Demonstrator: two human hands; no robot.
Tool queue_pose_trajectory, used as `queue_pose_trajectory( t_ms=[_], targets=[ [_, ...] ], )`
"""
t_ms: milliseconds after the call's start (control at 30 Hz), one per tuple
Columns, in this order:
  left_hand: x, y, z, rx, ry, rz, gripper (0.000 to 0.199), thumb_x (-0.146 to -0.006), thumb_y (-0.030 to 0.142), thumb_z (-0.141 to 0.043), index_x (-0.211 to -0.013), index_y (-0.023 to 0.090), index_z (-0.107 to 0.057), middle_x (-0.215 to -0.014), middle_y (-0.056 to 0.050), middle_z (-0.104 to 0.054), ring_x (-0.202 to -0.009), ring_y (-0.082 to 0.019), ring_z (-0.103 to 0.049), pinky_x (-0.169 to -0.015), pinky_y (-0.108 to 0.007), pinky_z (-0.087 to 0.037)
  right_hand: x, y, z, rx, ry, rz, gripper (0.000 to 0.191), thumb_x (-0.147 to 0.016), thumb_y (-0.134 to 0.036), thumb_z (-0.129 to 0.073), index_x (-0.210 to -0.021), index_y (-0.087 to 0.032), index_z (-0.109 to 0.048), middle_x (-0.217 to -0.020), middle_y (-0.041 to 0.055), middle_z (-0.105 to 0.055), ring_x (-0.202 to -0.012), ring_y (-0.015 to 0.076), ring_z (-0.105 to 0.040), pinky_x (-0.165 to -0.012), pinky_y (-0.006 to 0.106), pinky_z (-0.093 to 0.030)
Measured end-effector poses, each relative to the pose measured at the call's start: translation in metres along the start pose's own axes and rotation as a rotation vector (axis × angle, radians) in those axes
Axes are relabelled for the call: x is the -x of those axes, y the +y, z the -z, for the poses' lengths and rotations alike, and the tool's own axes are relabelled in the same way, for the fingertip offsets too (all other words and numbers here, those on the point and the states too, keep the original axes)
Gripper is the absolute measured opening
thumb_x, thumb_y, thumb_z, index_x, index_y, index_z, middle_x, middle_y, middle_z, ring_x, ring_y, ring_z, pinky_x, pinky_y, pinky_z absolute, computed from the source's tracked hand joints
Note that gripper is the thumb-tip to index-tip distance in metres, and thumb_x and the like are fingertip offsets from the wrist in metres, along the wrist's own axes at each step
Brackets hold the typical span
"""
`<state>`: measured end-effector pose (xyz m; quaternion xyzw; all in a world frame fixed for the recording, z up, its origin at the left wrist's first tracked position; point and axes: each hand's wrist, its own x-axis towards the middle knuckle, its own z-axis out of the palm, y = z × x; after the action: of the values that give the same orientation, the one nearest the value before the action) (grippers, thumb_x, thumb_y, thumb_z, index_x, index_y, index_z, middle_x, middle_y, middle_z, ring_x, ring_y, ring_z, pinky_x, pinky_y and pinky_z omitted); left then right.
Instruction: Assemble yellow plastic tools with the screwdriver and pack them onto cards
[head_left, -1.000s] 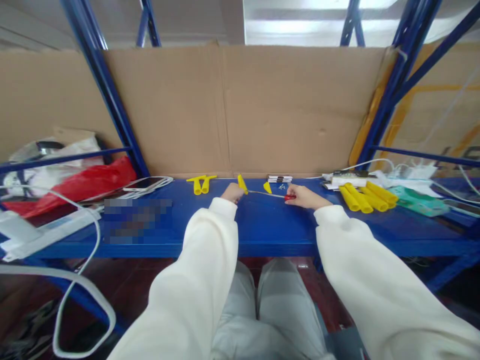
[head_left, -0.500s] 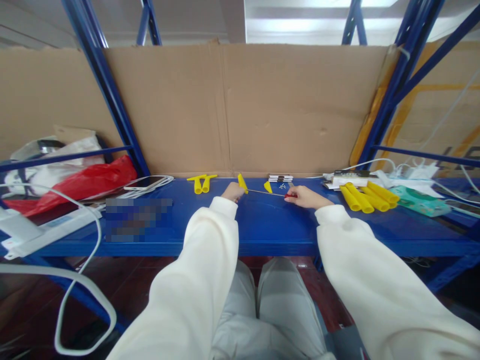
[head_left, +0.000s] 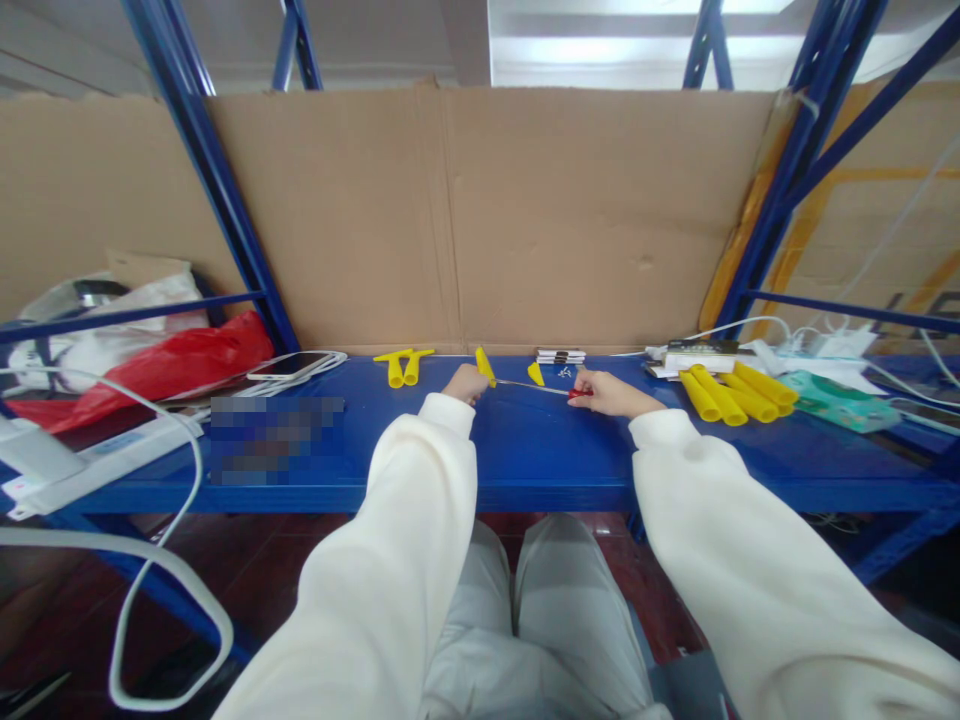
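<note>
Screwdriver (head_left: 577,393) in R hand (head_left: 600,391), tip at yellow pc (head_left: 486,367), prob. gripped by L hand (head_left: 466,384).

Room to pass over the table (head_left: 553,440) between the sleeves (head_left: 420,475), nearside of the screwdriver (head_left: 534,387). Its shaft bars the middle; cardboard (head_left: 585,220) blocks behind, yellow tubes (head_left: 742,396) right.

The right fingers (head_left: 584,390) grip a red-handled screwdriver (head_left: 578,394), its shaft reaching across the blue tabletop (head_left: 553,455) to the yellow piece (head_left: 485,366) in the left fingers (head_left: 472,382), small screws (head_left: 564,372) lying just beyond the right fingers.
</note>
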<state>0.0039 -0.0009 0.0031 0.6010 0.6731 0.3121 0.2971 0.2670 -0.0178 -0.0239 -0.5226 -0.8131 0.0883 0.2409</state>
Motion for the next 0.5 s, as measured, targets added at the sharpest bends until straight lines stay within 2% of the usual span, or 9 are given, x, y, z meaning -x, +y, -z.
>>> queue_pose_trajectory(
  t_ms=[333, 500],
  targets=[
    [-0.003, -0.002, -0.001, -0.031, 0.017, 0.0, 0.012, -0.085, 0.011, -0.059, -0.087, 0.01, -0.07, -0.06, -0.002, -0.062, -0.047, -0.012, -0.052, -0.047, -0.022, -0.039, 0.003, -0.011, 0.005, 0.037, -0.069, -0.058, 0.016, -0.086, -0.028, -0.06, -0.073, -0.019, -0.061, -0.069, 0.0034, -0.066, -0.066, 0.0178, -0.061, -0.066, 0.027, -0.044],
    [-0.005, -0.003, -0.002, -0.043, 0.018, -0.004, 0.013, -0.085, 0.012, -0.059, -0.089, 0.01, -0.071, -0.063, -0.004, -0.065, -0.048, -0.012, -0.055, -0.047, -0.022, -0.04, 0.003, -0.01, 0.005, 0.051, -0.084, -0.07, 0.019, -0.088, -0.034, -0.059, -0.078, -0.019, -0.065, -0.068, 0.004, -0.068, -0.068, 0.0185, -0.063, -0.065, 0.027, -0.047]
  ],
)
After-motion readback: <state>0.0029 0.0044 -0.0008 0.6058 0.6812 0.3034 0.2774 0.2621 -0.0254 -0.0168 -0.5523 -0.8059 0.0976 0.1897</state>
